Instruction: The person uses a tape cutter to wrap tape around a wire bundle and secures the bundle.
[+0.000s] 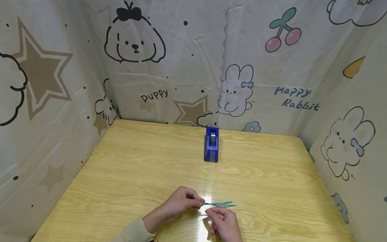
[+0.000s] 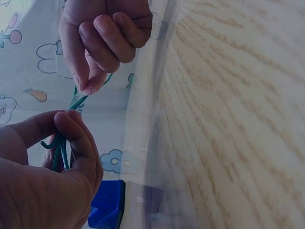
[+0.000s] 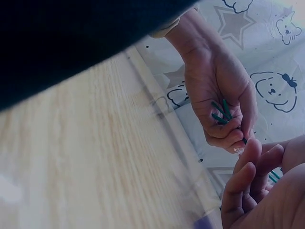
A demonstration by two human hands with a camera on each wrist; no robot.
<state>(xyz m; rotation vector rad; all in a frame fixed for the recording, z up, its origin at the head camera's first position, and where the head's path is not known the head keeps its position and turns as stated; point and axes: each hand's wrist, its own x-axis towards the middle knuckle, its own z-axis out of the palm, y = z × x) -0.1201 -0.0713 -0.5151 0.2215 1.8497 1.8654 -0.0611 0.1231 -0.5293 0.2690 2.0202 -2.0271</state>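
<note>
In the head view my left hand [image 1: 182,203] pinches a bundle of thin green strands [image 1: 223,204] between thumb and forefinger. Their loose ends point right above the table, and other ends show in the left palm in the right wrist view. Close beside the bundle, my right hand [image 1: 225,222] has thumb and forefinger together on a small piece of clear tape [image 2: 82,97], which touches the strands where they leave the left fingertips. The right hand's other fingers are curled in. What kind of strands these are is unclear.
A blue tape dispenser [image 1: 211,144] with a roll in it stands at the back middle of the wood-grain table [image 1: 145,161]. Printed cloth [image 1: 181,77] hangs behind the table and along both sides.
</note>
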